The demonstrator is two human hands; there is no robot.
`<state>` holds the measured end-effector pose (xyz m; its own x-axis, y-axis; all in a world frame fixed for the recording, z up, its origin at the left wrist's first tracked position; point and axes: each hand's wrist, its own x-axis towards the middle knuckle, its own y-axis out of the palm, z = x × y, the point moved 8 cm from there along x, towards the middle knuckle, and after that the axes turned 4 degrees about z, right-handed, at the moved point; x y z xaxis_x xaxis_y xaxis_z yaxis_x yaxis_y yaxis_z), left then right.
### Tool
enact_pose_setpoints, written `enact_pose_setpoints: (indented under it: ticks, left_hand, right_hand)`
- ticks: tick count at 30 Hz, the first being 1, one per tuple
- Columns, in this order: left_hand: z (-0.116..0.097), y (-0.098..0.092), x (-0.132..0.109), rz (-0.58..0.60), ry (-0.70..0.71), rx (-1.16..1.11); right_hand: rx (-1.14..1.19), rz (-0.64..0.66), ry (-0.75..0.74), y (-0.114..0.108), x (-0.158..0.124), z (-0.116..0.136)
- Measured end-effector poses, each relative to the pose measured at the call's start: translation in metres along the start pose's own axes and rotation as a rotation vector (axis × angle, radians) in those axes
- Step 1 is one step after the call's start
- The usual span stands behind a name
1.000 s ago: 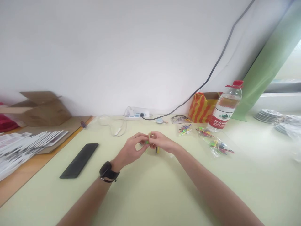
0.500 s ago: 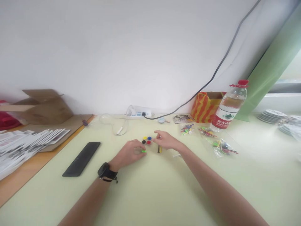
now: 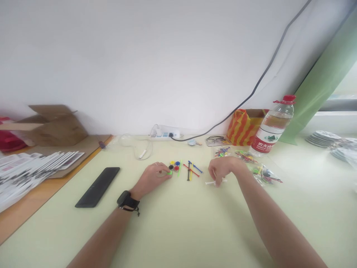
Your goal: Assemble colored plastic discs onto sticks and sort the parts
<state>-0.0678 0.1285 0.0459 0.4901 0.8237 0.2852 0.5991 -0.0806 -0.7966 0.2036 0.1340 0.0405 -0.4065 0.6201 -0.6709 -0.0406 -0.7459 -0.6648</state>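
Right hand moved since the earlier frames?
Yes: the right hand has moved rightward, away from the power strip by the wall and closer to the water bottle. Its fingers are now at the white stick.

Five small discs show: one yellow, one blue, one black, one red, one green. Six thin sticks are visible. There is one bottle, one cardboard box and one wristwatch.

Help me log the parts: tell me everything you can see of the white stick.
The white stick is slim, looks plastic and has a wider left tip. It lies nearly level across the view, to the right of the yellow stick. The right hand's fingers hide its middle; whether they grip it is unclear.
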Motion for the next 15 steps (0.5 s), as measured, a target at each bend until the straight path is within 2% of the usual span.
enact_pose_setpoints:
  ticks: [6, 10, 12, 15]
  left_hand:
    - [-0.01, -0.01, -0.002, -0.115, 0.022, 0.066]
    - [-0.015, -0.006, -0.001, -0.149, 0.055, 0.077]
    - [-0.02, -0.001, -0.001, -0.144, 0.08, 0.079]
    - [-0.032, 0.002, -0.002, -0.178, 0.112, 0.056]
  right_hand:
    - [0.05, 0.001, -0.04, 0.001, 0.011, 0.005]
    - [0.059, 0.001, -0.017, 0.002, 0.01, 0.001]
    - [0.078, -0.047, -0.049, -0.003, 0.008, 0.004]
    - [0.255, -0.2, -0.233, -0.017, 0.006, 0.022]
